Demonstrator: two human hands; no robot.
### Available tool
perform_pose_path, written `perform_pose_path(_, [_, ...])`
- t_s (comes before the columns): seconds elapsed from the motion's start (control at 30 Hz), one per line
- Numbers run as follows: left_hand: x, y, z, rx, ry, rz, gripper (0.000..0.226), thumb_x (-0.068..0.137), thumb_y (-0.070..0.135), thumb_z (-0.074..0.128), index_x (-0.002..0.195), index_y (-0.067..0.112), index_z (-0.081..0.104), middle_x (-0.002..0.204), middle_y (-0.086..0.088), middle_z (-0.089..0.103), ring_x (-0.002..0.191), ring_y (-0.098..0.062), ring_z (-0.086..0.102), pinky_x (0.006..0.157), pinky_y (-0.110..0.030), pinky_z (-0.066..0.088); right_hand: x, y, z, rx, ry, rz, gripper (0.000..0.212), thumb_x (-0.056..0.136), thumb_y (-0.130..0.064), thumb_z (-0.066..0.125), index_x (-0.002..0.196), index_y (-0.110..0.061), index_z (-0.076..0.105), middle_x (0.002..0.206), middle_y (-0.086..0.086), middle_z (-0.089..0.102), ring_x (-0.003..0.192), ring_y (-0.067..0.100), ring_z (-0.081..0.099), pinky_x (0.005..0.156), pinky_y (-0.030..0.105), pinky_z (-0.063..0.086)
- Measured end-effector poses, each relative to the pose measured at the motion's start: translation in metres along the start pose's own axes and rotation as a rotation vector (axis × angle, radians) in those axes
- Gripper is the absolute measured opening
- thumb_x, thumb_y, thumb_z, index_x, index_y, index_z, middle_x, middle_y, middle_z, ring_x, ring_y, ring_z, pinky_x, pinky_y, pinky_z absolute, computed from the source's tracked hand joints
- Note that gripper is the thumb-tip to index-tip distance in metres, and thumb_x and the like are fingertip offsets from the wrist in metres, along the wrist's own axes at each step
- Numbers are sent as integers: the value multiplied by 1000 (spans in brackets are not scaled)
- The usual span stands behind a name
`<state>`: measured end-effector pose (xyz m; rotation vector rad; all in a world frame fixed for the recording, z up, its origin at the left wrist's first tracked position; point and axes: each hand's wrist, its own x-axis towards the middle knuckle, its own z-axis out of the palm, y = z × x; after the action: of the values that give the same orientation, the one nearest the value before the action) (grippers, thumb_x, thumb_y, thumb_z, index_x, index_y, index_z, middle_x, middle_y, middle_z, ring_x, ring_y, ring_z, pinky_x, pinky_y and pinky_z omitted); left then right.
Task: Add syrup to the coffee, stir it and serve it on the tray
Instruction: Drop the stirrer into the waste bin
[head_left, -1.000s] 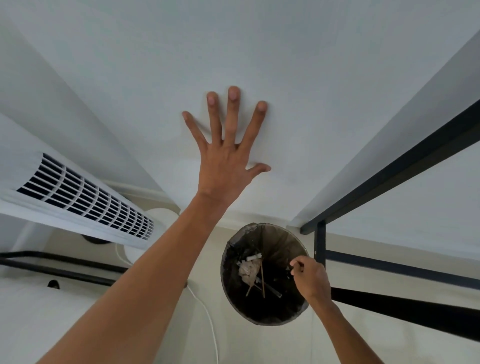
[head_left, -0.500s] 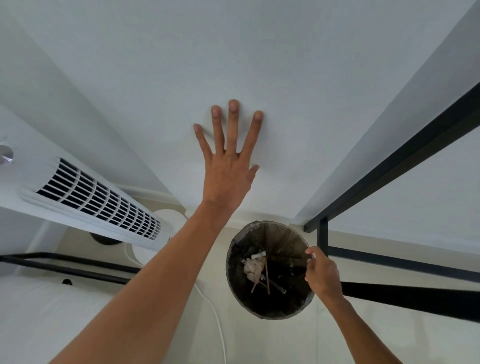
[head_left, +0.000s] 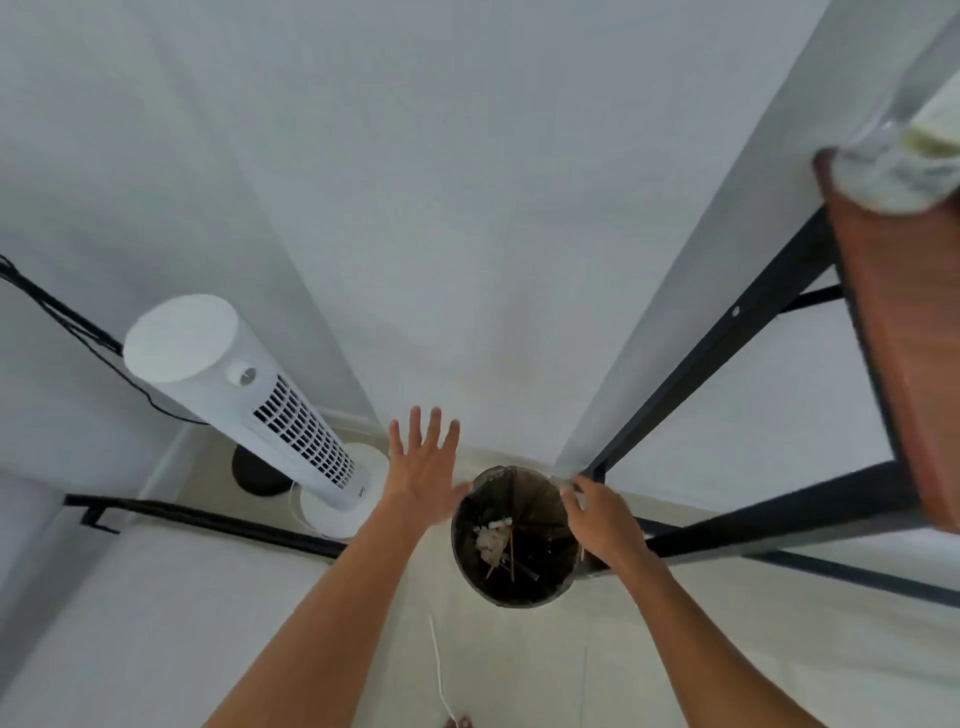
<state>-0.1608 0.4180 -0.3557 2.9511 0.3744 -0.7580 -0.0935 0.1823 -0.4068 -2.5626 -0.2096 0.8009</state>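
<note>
— Both hands empty?
— Yes. My left hand (head_left: 423, 475) is spread flat, fingers wide, holding nothing. My right hand (head_left: 602, 514) hangs loosely open over the rim of one trash bin (head_left: 514, 538).
— And the coffee?
— Out of view. One white tower fan (head_left: 244, 400) stands left; one wooden table edge (head_left: 904, 364) right.

A white tower fan (head_left: 244, 400) stands near the wall. A round bin (head_left: 514, 538) (scraps and wooden sticks inside) sits beside black table legs (head_left: 701, 358).
</note>
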Motion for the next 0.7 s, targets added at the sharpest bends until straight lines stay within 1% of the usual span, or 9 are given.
perform_pose_path(0.1, [-54, 3, -22, -71, -53, -65, 87, 102, 59, 41, 165, 14, 2, 174, -16, -5, 158, -41, -14, 125, -62, -5, -54, -37, -39, 14, 6, -50, 55, 107, -47, 37, 149, -14, 48, 149, 10, 56, 138, 28, 52, 112, 42, 42])
perform_pose_path(0.23, [-118, 8, -66, -94, -71, -54, 86, 102, 58, 41, 166, 15, 3, 174, -14, -4, 159, -39, -12, 126, -61, -5, -123, -72, -92, -8, 40, -102, 59, 107, -49, 32, 152, -13, 44, 154, 11, 51, 142, 28, 47, 115, 44, 39])
perform_pose_path(0.4, [-163, 16, -139, -122, 4, -60, 83, 104, 59, 36, 166, 14, 2, 175, -14, -2, 159, -39, -9, 128, -58, -1, -183, -102, -146, 1, 121, -173, 64, 106, -55, 28, 157, -17, 37, 159, 10, 44, 147, 27, 39, 119, 45, 34])
perform_pose_path(0.57, [-193, 39, -204, -165, 139, -47, 84, 105, 58, 34, 165, 10, 0, 175, -13, 0, 160, -39, -8, 127, -58, -1, -220, -124, -203, -38, 213, -270, 63, 107, -54, 27, 155, -16, 39, 156, 11, 47, 145, 29, 42, 118, 45, 35])
perform_pose_path(0.7, [-222, 58, -244, -208, 226, -37, 82, 106, 57, 35, 165, 11, 3, 175, -7, 0, 160, -36, -10, 127, -57, -4, -250, -130, -255, -65, 290, -372, 61, 107, -53, 28, 152, -14, 43, 150, 14, 52, 141, 32, 44, 114, 46, 36])
